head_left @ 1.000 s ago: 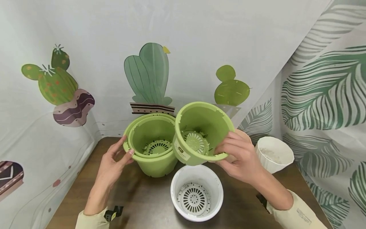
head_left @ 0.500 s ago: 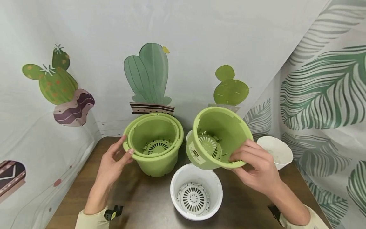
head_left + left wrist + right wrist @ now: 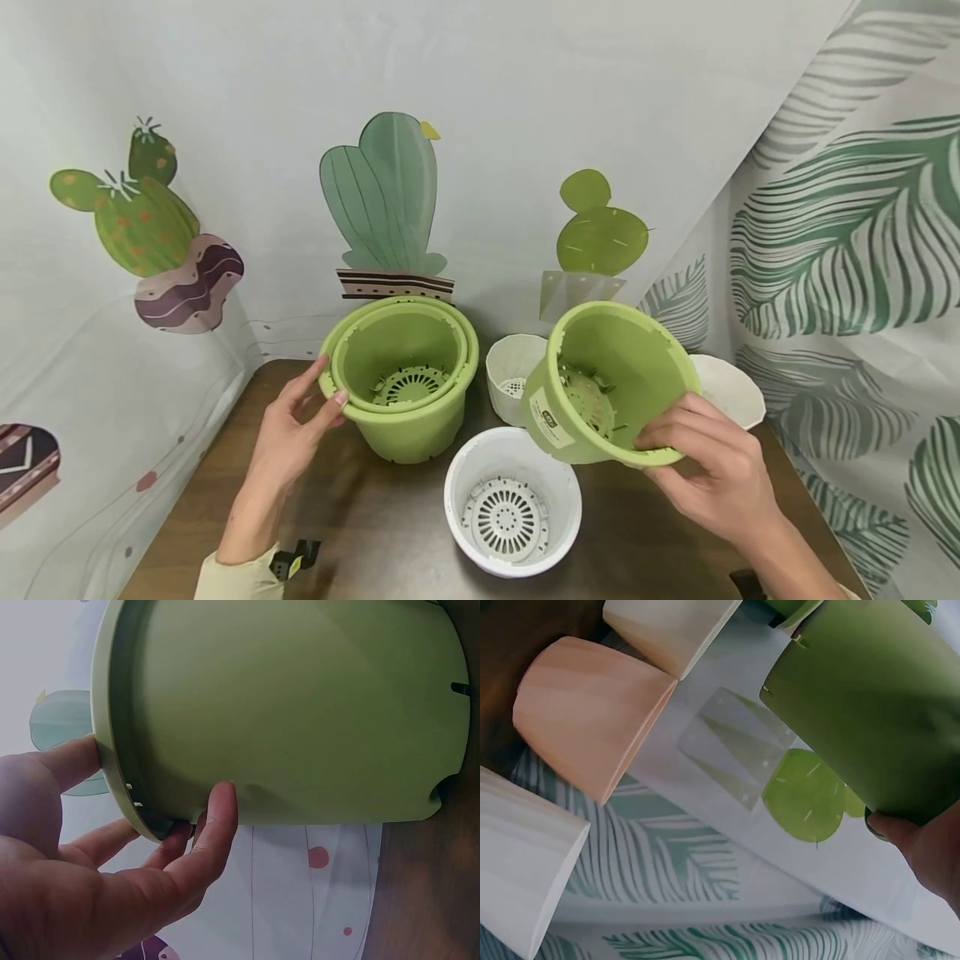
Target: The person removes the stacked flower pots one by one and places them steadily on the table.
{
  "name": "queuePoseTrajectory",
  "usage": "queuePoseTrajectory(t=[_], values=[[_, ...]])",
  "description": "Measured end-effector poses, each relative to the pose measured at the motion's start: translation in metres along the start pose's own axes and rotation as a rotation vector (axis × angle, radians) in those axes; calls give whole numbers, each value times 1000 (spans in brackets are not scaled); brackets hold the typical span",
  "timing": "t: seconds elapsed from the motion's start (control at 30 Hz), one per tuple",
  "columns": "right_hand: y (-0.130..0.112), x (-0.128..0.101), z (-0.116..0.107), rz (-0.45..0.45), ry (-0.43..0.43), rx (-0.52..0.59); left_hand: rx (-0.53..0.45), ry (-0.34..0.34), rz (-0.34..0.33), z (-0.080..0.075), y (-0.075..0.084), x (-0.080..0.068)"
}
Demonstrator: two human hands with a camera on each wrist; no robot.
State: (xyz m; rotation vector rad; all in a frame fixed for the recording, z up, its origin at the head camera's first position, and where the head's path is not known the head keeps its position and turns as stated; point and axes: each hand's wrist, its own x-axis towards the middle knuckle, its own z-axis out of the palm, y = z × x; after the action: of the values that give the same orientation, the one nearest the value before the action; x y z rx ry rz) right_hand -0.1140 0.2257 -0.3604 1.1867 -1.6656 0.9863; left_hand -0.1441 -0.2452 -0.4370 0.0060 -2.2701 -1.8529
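Note:
On the left, a pair of nested green plastic flowerpots (image 3: 411,435) stands upright on the table. My left hand (image 3: 294,432) holds the outer pot's rim, with thumb and fingers around its edge; the left wrist view shows the pot's smooth green wall (image 3: 315,712) close up. My right hand (image 3: 712,462) grips the near rim of another green flowerpot (image 3: 566,442), fingers inside and thumb outside. That pot is raised and tilted, with a label on its side and slots in its bottom. Between the hands a white flowerpot (image 3: 459,521) with a slotted bottom stands upright.
A small cream pot (image 3: 504,358) stands at the back, partly behind the raised pot. A white pot (image 3: 729,390) stands at the right. Between them the right wrist view shows a peach pot (image 3: 592,712). The dark wooden table (image 3: 375,537) meets printed fabric walls.
My right hand has carried its green flowerpot rightward and lower, away from the nested pair. The small cream pot behind has come into view. My left hand has stayed at the rim.

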Motion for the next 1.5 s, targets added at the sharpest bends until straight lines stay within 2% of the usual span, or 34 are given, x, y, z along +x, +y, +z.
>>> queuePoseTrajectory(t=[0.3, 0.53, 0.63, 0.97, 1.2, 1.5], values=[[-8, -10, -11, 17, 29, -40, 16, 2, 8, 0, 0, -1], [-5, -34, -25, 51, 48, -44, 16, 9, 7, 0, 0, -1], [-7, -37, -29, 57, 57, -42, 9, 10, 7, 0, -1, -1], [-16, -51, -40, 78, 54, -45, 7, 9, 8, 0, -1, -1], [-22, -55, -44, 46, 60, 23, 6, 10, -1, 0, -2, 0], [-32, -66, -50, 90, 32, -2, 16, 13, -16, 0, -2, 0]])
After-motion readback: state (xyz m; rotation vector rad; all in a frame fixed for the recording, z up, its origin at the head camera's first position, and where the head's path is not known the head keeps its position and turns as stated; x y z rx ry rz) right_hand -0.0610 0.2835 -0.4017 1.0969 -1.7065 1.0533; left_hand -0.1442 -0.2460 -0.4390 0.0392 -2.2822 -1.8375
